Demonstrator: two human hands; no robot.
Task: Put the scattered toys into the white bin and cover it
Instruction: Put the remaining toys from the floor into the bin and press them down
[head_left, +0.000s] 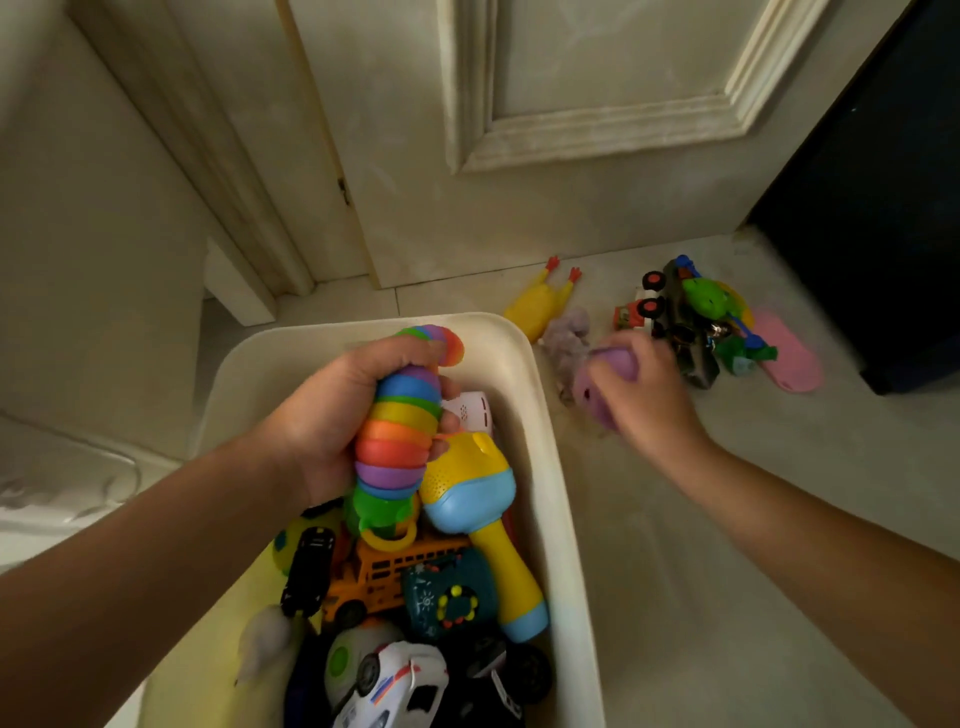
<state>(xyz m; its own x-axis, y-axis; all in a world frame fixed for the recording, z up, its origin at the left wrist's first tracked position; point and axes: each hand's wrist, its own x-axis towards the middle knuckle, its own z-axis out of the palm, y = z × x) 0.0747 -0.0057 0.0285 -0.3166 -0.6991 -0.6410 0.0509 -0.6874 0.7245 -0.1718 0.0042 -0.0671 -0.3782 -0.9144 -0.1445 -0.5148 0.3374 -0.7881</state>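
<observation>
So my left hand has a tight grip around the rainbow slug toy, holding it upright right over the white bin, its green head end hanging down onto the pile inside. The bin's already pretty full: a yellow and blue toy hammer leans along the right wall, there's an orange school bus with a black car just beside it, a dark teal gadget with coloured buttons, and a white police car down near the front. My right hand is out over the floor to the right of the bin, grip closed on a purple squishy toy, though it's blurry so I can't say much about its shape. Still on the floor by the door: a yellow rubber chicken, something grey and fuzzy near it, and a heap of toy trucks with a green thing on top. A pink flat piece lies just past that heap, next to a dark cabinet
</observation>
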